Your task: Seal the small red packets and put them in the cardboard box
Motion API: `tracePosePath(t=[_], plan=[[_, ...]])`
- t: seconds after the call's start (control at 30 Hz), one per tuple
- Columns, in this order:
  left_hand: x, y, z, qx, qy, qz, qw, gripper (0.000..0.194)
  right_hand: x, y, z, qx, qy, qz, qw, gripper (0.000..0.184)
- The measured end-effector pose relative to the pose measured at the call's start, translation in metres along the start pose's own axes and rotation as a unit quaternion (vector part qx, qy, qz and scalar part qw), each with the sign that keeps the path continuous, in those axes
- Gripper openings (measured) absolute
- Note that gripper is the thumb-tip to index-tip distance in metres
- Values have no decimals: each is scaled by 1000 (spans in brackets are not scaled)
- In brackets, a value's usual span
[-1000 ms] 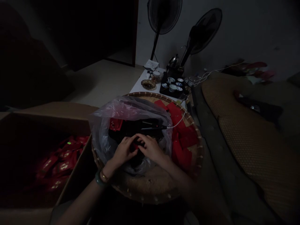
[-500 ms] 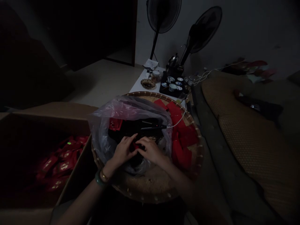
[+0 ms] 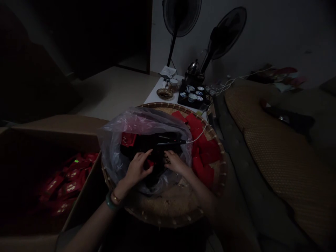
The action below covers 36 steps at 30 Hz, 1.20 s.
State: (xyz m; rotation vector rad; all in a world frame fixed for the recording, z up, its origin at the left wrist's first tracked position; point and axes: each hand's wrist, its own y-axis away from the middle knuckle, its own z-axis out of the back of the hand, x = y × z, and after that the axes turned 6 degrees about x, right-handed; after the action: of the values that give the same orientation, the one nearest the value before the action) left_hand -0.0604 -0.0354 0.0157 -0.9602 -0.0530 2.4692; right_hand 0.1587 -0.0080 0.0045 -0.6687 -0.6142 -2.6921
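Note:
Between the thumb and fingers of my left hand [image 3: 137,167] is a small red packet [image 3: 149,163], mostly hidden by the hand. My right hand [image 3: 175,163] is a little to the right, its thumb and fingers apart over dark loose material [image 3: 157,159] that is too dim to name. That material lies in a clear plastic bag [image 3: 112,140] spread wide on a round woven tray [image 3: 168,208]. A black wand-like tool [image 3: 170,142] on a white cord rests across the bag, just beyond my hands. A shiny red packet [image 3: 128,139] lies inside the bag's far left.
Flat red packets [image 3: 207,154] cover the tray's right side. On the left, a cardboard box [image 3: 55,122] holds several filled red packets [image 3: 72,185]. Beyond stand a white table [image 3: 153,94] with a tea tray [image 3: 183,101] and cups, and two fans. A woven mat [image 3: 262,140] is at right.
My right hand has moved right, away from the left hand and the red packet, to the dark loose material. My left hand has stayed at the packet.

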Motion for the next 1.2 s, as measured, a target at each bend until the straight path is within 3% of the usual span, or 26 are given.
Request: tracePosePath(t=[0.1, 0.3, 0.43, 0.63, 0.8, 1.0, 1.2], plan=[[0, 0, 0, 2, 6, -4, 1000, 66, 9, -6, -11, -6, 19, 15, 1000, 70], [1, 0, 0, 2, 5, -8, 1000, 66, 24, -14, -11, -55, 57, 4, 997, 52], [0, -1, 1, 1, 8, -5, 1000, 64, 25, -16, -12, -82, 59, -9, 995, 60], [-2, -1, 1, -4, 12, -3, 1000, 64, 19, -23, -21, -74, 19, 12, 997, 27], [0, -1, 1, -4, 7, 2, 1000, 62, 9, -25, -18, -123, -56, 19, 991, 18], [0, 0, 0, 2, 9, 1, 1000, 65, -2, -9, -6, -165, -197, 2, 967, 15], [1, 0, -1, 3, 2, -1, 1000, 66, 12, 10, 11, -99, -415, -12, 904, 20]])
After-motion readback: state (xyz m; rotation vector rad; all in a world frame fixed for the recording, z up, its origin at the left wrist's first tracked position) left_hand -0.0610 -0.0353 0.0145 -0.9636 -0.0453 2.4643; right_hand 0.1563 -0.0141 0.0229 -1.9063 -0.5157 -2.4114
